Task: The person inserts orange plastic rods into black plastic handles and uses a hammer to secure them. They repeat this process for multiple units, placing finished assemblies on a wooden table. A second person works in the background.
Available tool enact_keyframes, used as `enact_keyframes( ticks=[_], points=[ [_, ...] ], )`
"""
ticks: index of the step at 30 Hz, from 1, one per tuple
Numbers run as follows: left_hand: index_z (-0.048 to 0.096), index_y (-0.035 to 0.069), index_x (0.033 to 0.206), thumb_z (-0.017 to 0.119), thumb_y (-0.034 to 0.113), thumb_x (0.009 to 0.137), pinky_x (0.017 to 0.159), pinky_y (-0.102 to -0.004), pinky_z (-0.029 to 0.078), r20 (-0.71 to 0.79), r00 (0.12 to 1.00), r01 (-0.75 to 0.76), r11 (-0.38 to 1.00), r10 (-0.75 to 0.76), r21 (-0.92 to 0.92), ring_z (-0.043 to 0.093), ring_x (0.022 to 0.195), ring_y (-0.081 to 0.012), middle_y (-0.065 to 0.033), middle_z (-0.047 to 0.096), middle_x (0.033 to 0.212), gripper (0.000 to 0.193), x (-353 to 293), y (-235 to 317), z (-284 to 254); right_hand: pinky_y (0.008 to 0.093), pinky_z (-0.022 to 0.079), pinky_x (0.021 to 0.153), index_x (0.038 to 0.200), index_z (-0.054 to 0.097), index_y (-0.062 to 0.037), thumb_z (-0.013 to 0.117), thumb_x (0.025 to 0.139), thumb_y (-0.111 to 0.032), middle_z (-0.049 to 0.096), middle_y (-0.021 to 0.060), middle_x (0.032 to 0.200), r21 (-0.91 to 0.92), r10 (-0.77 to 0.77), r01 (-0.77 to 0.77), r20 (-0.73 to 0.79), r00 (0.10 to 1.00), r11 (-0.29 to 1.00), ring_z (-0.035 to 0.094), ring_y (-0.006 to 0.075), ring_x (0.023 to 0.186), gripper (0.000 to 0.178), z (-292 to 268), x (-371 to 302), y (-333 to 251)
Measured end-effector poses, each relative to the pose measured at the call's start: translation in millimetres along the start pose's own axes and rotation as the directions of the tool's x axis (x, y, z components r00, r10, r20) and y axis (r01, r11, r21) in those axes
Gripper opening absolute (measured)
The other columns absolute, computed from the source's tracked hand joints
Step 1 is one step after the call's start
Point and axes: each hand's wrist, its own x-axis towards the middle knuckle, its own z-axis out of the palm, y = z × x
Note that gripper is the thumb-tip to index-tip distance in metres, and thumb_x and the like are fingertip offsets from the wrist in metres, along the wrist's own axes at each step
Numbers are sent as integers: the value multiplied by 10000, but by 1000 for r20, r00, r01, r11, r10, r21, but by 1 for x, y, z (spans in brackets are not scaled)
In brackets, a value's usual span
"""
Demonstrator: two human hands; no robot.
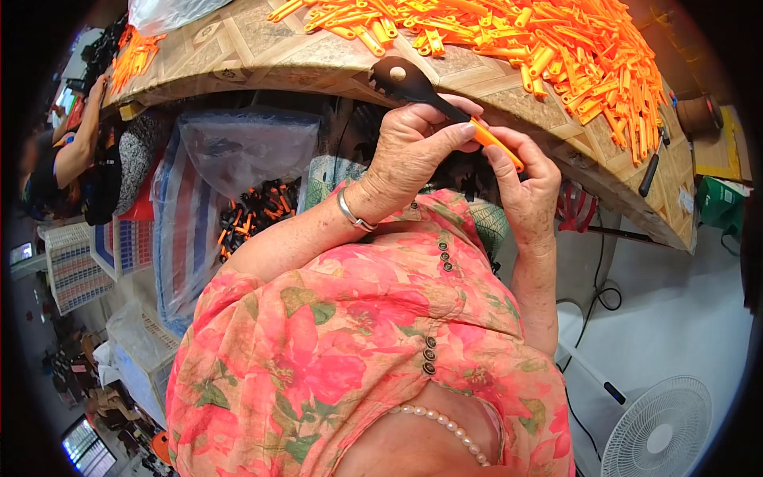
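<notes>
A black pasta server (407, 82) with a toothed head and a round hole in it is held up before my chest, tilted, by the table's near edge. My left hand (413, 147) wraps its thumb and fingers round the black neck, where an orange handle piece (499, 146) joins it. On the handle's far end, my right hand (524, 171) closes thumb and forefinger. A big heap of loose orange handle pieces (556, 52) lies on the table beyond both hands.
The table (302, 60) curves across the far side. At left, a striped bag (179, 215) holds several black-and-orange utensils (258, 211). Another person's arm (79, 151) is at far left. A white fan (660, 437) stands at lower right, near a black cable (592, 306).
</notes>
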Motion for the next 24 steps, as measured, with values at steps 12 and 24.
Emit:
enact_keyframes(
  ticks=[12,24],
  points=[
    [643,-47,1102,616,20,930,880,-294,565,-23,996,-93,995,92,-26,659,1021,-191,-129,659,1123,187,-1,-3,-2,233,503,726,1227,633,9,543,1011,-202,684,61,933,305,155,-152,12,988,940,615,78,814,315,7,-10,-5],
    [643,-59,1080,605,-11,929,913,-322,578,-28,999,-40,988,36,-149,649,1061,-213,-121,606,1229,163,-1,1,3,304,518,665,1042,749,-92,812,719,-47,652,41,987,-387,-438,340,-202,876,857,631,175,795,332,9,-2,-1]
  ],
)
